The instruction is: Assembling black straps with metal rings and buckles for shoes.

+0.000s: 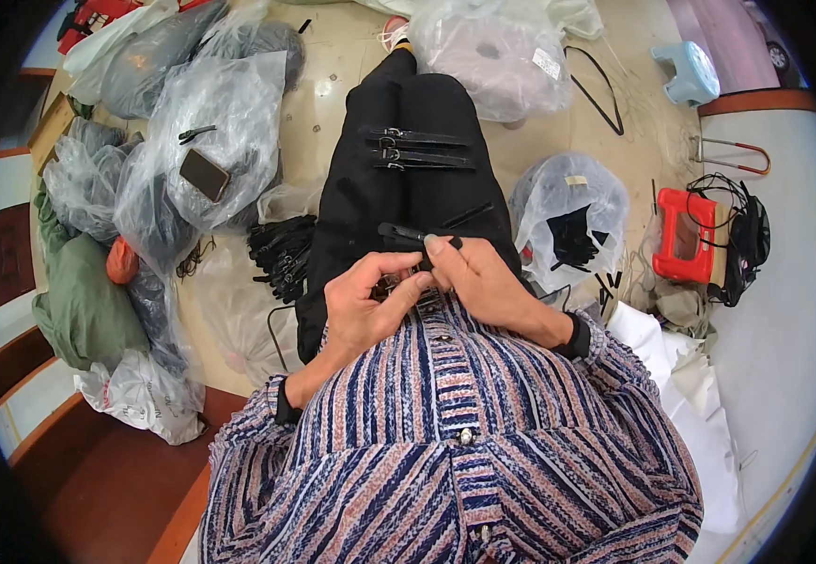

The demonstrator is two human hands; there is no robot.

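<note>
Flat black strap [402,231] between fingers [437,246]

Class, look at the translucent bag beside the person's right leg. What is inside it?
The translucent bag's opening shows a heap of black strips. Whatever lies beneath the heap is covered and cannot be seen.

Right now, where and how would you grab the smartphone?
Likely across its middle, pinching both long edges, left hand from above: the smartphone is a thin slab lying broad face up, diagonally, on a crumpled clear plastic bag.
</note>
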